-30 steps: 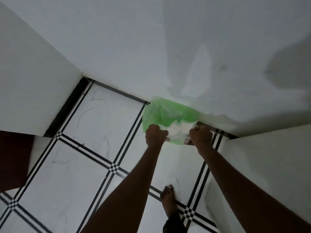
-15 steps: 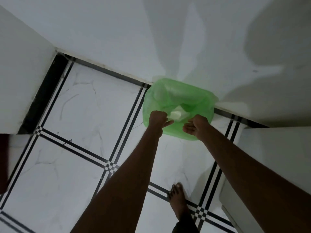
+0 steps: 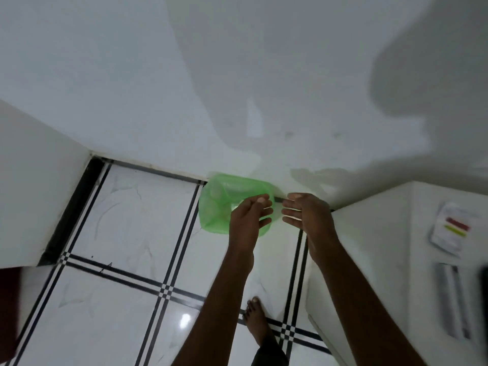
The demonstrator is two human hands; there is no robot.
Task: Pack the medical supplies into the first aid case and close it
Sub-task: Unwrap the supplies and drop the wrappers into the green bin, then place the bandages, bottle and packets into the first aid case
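Hands hover over the green-lined bin (image 3: 221, 204) by the wall: left hand (image 3: 250, 215) loose with fingers spread, right hand (image 3: 303, 212) flat, neither gripping anything. Bin contents are too hazy to tell. No first aid case in sight; white packets (image 3: 451, 228) lie on the counter (image 3: 369, 247) at right, probably worth turning to next

No readable text; white packet (image 3: 450, 228) on counter (image 3: 383, 249) shows red and yellow-green bars, print blurred.
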